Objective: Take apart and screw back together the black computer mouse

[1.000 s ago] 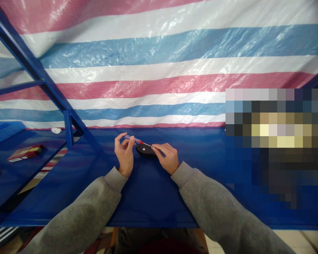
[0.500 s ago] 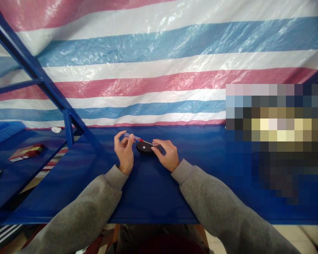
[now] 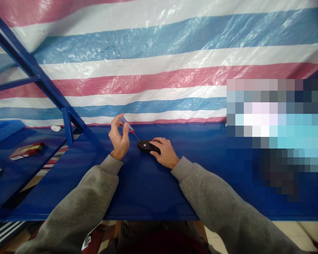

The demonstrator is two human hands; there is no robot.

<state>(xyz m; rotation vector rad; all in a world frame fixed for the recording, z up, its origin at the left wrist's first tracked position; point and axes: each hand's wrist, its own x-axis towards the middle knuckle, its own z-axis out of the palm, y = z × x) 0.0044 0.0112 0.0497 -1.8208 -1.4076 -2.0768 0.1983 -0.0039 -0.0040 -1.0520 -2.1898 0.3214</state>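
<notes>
My left hand (image 3: 118, 138) pinches a small precision screwdriver (image 3: 126, 125) between thumb and fingers, tilted tip-down. The screwdriver has a clear handle, a red collar and a thin metal shaft. Its tip reaches the left end of a black computer mouse (image 3: 148, 146), at or very near the shell. My right hand (image 3: 165, 152) lies over the mouse's right half, with its fingers covering that end. The mouse sits flat, and its underside is hidden.
The mouse rests on a blue-covered table (image 3: 145, 187), with a striped tarpaulin (image 3: 148, 76) behind it. A blue metal frame (image 3: 68, 127) rises at left, beside a lower shelf holding a red box (image 3: 26, 151) and a blue tray (image 3: 4, 130). A pixelated blur (image 3: 275, 139) hides the right side.
My left hand has raised the screwdriver and turned it tip-down toward the mouse's left end. My right hand has moved from the mouse's far end to lie over it.
</notes>
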